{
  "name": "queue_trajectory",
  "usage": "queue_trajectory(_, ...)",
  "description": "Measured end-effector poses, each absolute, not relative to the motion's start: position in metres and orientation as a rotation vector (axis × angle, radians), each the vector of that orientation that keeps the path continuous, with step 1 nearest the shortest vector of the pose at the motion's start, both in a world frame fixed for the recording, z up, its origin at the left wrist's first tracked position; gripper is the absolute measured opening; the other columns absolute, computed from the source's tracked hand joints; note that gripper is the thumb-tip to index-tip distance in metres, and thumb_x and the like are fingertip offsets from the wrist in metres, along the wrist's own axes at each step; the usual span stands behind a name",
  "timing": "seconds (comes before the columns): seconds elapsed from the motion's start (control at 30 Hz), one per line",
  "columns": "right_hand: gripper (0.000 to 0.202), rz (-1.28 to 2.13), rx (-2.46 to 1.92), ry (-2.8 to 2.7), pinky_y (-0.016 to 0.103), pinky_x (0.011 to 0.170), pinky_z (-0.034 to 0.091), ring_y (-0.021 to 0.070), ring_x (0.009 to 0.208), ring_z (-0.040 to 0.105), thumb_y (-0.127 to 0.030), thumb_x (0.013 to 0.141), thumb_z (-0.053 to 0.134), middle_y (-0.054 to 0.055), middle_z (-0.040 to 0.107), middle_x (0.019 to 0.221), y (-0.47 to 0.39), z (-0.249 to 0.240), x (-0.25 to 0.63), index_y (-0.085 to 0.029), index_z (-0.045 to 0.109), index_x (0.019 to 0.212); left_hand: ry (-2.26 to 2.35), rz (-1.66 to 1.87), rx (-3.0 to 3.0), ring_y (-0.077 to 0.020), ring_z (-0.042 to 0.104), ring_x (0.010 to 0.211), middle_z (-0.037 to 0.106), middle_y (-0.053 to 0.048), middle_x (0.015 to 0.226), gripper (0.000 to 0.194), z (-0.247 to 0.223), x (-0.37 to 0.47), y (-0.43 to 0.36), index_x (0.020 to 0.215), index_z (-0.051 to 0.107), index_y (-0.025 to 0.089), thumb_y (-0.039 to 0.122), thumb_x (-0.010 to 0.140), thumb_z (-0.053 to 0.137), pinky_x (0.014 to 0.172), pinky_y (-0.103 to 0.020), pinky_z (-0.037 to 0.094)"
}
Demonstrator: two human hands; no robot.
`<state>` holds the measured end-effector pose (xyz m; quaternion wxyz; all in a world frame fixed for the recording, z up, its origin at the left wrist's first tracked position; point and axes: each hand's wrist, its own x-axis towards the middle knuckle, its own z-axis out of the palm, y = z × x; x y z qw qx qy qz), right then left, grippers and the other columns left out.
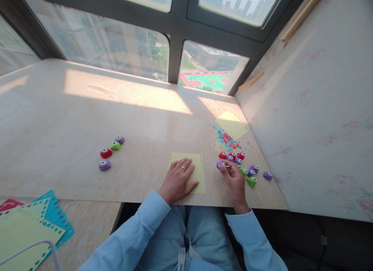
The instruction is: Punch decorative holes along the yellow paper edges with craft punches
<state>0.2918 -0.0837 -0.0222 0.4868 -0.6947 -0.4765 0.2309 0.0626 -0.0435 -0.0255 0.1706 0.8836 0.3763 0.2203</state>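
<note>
My left hand [179,179], a ring on one finger, lies flat with spread fingers on a pale yellow sheet [199,181] at the front of the tabletop. Small holes run down both upper side edges of that sheet. To its right, my right hand [235,185] is closed round a small purple craft punch [219,165], pinched between thumb and fingers and apart from the sheet. Beside that hand sit several more punches, among them a red punch [240,156], a green punch [251,181] and a purple punch [267,175].
Red, blue and yellow paper bits [229,140] lie scattered behind the punches, near another yellow sheet [232,124]. Several punches, including a red one [105,152], stand at left. Hole-edged sheets [26,236] overlap at lower left. A wall [305,138] bounds the right side; windows stand behind.
</note>
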Motion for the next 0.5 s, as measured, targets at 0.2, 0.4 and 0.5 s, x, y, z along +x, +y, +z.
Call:
queue_trajectory(0.2,0.045,0.726,-1.619,-1.052,0.034,0.063,0.055,0.0182,0.065,0.062,-0.055,0.079,0.068,0.005,0.068,0.082,-0.092,-0.015,0.280,-0.019,0.067,0.106,1.099,0.600,2.545,-0.0344,0.044,0.134,0.053,-0.021,0.140,0.047,-0.028,0.065,-0.047,0.124,0.057,0.012,0.042,0.089,0.060,0.107,-0.052,0.037)
queue_trajectory(0.4,0.040,0.778,-1.537,-1.187,0.032,0.064,0.056,0.0189,0.071,0.064,-0.054,0.082,0.066,0.007,0.069,0.092,-0.092,-0.009,0.270,-0.022,0.069,0.105,1.096,0.886,2.301,-0.0300,0.045,0.133,0.056,-0.017,0.136,0.034,-0.009,0.064,-0.048,0.121,0.058,0.017,0.035,0.093,0.055,0.106,-0.051,0.041)
queue_trajectory(0.5,0.034,0.811,-1.474,-1.299,0.031,0.066,0.056,0.0200,0.081,0.065,-0.051,0.084,0.066,0.008,0.068,0.101,-0.090,-0.002,0.264,-0.025,0.070,0.105,1.115,0.917,1.831,-0.0272,0.059,0.115,0.064,-0.015,0.124,0.036,0.006,0.064,-0.047,0.117,0.061,0.018,0.043,0.094,0.050,0.094,-0.046,0.049)
